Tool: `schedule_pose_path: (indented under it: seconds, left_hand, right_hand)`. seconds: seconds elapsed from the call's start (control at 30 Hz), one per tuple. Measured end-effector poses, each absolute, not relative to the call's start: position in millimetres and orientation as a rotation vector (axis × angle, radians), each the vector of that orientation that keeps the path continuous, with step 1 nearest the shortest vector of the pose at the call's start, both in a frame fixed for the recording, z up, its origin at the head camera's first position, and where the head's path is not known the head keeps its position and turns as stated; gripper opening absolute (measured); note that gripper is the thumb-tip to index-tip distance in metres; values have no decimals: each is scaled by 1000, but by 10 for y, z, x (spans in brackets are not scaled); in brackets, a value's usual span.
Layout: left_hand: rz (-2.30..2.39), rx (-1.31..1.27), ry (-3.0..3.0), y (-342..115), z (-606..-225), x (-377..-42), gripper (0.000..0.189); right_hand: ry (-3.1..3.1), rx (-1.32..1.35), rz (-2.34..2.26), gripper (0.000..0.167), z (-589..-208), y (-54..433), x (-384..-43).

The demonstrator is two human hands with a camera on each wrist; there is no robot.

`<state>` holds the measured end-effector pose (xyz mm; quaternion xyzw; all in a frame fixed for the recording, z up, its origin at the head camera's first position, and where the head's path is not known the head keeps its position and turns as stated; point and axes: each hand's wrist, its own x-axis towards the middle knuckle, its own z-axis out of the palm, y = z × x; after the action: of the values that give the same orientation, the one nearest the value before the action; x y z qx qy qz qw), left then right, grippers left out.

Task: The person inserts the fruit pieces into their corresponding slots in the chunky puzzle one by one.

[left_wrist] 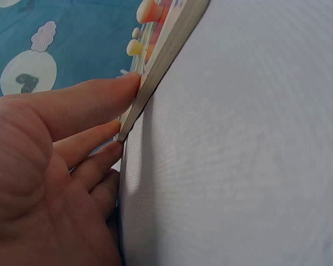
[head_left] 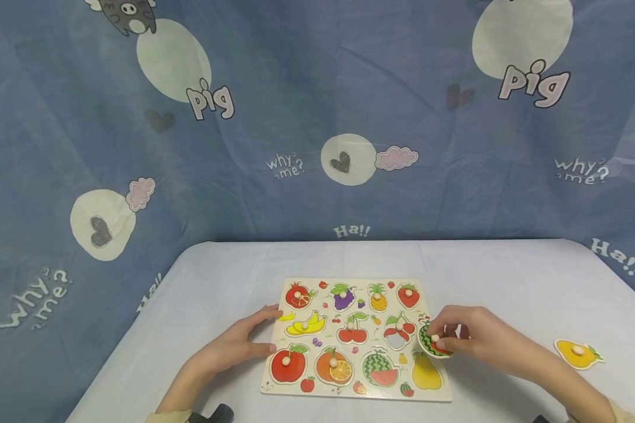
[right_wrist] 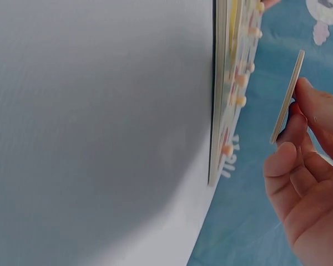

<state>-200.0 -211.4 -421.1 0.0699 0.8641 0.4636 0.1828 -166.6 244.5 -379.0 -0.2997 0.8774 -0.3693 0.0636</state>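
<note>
A wooden fruit puzzle board [head_left: 357, 352] lies on the white table. My left hand [head_left: 238, 342] rests against its left edge, thumb and fingertips spread along the side; in the left wrist view the thumb [left_wrist: 94, 102] presses the board's rim [left_wrist: 161, 69]. My right hand [head_left: 481, 338] pinches a watermelon puzzle piece [head_left: 426, 342] by its knob, tilted over the board's right edge. Seen from the right wrist, this thin piece [right_wrist: 287, 97] is held up off the board. The printed watermelon spot [head_left: 380, 369] and pear spot [head_left: 426, 373] show no knobs.
A yellow pear piece [head_left: 578, 354] with a knob lies on the table right of the board, near my right forearm. Several knobbed fruit pieces, such as the apple [head_left: 291, 367], sit in the board. A blue printed cloth [head_left: 296, 205] hangs behind the table.
</note>
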Motion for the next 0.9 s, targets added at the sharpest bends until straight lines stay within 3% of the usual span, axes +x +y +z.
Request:
schedule_pose_path:
  seconds: [0.9]
  left_hand:
    - [1284,191,2463,-2097,-4168,-1974,67]
  right_hand:
    - [2518,-1035,-1108,14,-3832,2087,-1719]
